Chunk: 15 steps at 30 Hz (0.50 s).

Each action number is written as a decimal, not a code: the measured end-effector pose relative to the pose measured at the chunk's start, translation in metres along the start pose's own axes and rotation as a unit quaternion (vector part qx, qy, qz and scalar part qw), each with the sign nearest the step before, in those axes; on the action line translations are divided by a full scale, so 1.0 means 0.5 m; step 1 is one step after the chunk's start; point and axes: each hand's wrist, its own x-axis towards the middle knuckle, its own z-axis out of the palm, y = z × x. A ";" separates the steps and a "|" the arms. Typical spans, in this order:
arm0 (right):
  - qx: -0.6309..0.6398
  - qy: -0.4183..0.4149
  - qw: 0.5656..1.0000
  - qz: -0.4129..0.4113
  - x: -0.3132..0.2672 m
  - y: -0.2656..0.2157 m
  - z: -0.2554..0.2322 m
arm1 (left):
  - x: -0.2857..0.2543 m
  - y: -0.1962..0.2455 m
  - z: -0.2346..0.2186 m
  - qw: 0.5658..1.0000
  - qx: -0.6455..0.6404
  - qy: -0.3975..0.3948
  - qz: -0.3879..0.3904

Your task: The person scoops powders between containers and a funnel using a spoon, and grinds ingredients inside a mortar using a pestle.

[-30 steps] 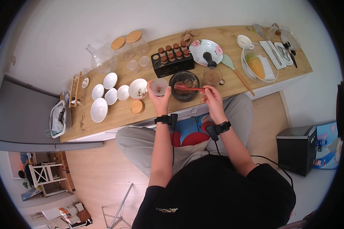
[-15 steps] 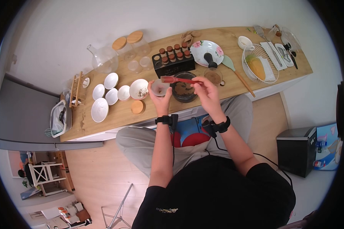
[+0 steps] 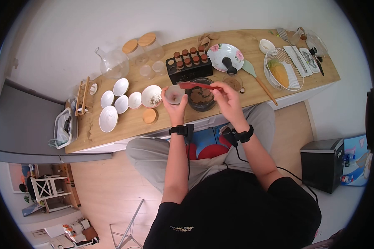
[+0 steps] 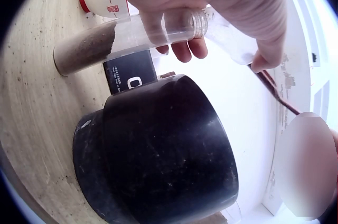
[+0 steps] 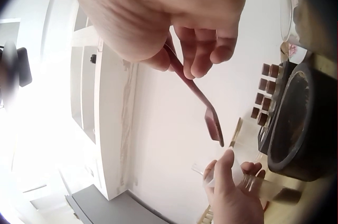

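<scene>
My left hand (image 3: 175, 110) holds a translucent funnel (image 3: 174, 95) at the threaded mouth of a clear glass vial. In the left wrist view the vial (image 4: 127, 39) has brown powder in its lower part, and my fingers wrap its neck. My right hand (image 3: 228, 101) pinches the handle of a red scoop (image 5: 194, 89), whose head is over the funnel's rim. Beside the left hand stands a black mortar (image 4: 169, 150); brown powder (image 3: 201, 96) lines its inside in the head view.
Left of the hands are several white bowls (image 3: 108, 119) and a round wooden lid (image 3: 150, 116). Behind the mortar stands a black rack (image 3: 189, 74) of capped vials. A floral plate (image 3: 225, 57), a green spatula (image 3: 259, 81) and a wire basket (image 3: 283, 70) lie to the right.
The right hand has lifted the red scoop out of the mortar and carried it left over the funnel, then tilted it there. The left hand has stayed nearly in place.
</scene>
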 end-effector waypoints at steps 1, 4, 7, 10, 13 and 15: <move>0.005 0.020 1.000 0.019 0.002 0.005 -0.011 | 0.000 0.000 0.000 1.000 -0.007 0.001 -0.005; -0.009 0.053 0.998 0.038 0.008 0.017 -0.041 | 0.001 -0.003 0.000 1.000 0.002 0.003 -0.001; -0.072 0.061 0.995 0.035 0.014 0.015 -0.060 | 0.002 -0.006 -0.001 1.000 0.006 0.002 0.007; -0.136 0.042 0.989 0.043 0.019 0.002 -0.067 | 0.002 -0.008 -0.001 1.000 0.008 0.002 0.006; -0.196 0.021 0.979 0.059 0.018 0.002 -0.067 | 0.001 -0.006 0.000 1.000 -0.001 0.001 0.003; -0.207 0.030 0.974 0.082 0.010 0.022 -0.061 | 0.002 -0.007 -0.001 1.000 0.004 0.001 0.006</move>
